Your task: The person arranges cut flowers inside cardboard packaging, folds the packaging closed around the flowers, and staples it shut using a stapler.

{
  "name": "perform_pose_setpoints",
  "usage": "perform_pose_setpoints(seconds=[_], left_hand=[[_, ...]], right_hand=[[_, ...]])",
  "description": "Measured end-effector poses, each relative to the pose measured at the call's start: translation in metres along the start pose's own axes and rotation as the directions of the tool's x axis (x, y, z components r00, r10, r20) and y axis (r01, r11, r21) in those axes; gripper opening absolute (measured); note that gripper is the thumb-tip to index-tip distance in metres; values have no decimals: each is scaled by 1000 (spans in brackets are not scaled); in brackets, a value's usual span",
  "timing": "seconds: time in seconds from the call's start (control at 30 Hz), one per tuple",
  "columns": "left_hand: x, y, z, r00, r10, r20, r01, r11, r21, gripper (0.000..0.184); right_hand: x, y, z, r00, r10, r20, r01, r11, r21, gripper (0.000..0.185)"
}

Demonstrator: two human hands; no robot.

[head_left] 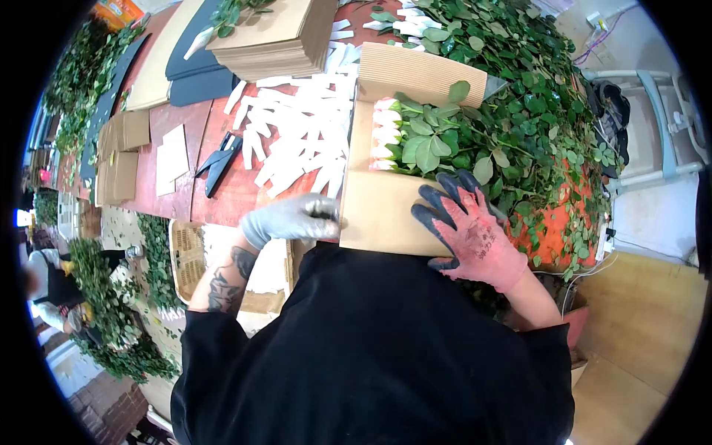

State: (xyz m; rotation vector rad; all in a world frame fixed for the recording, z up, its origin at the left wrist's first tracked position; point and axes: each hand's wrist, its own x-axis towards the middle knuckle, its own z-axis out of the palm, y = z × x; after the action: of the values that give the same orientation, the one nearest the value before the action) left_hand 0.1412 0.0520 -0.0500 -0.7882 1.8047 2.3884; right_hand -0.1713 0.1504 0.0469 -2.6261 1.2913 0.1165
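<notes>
A cardboard sheet lies around a bunch of pink and white roses (386, 135), with one corrugated flap (415, 72) behind them and a plain flap (389, 211) folded up on the near side. Leafy stems (452, 137) stretch to the right from the blooms. My left hand (297, 219), in a grey glove, is at the left edge of the plain flap; its fingers are bent together there, and what they hold is partly hidden. My right hand (471, 233), in a pink glove with dark fingertips, rests with spread fingers on the flap's right end.
White paper strips (297, 133), a dark stapler-like tool (220, 163) and white cards (172, 159) lie on the red table (211, 133). Behind are stacked cardboard sheets (274, 55). Leaves (534, 111) heap at right. Another person (55, 285) stands far left beside rose bunches.
</notes>
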Motion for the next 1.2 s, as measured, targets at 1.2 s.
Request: perform_pose_setpoints(seconds=[1.2], left_hand=[[-86,-95,-96,63,99,-993,870,483,104,71]], right_hand=[[133,139,69,971,-229,70,231,973,-13,70]])
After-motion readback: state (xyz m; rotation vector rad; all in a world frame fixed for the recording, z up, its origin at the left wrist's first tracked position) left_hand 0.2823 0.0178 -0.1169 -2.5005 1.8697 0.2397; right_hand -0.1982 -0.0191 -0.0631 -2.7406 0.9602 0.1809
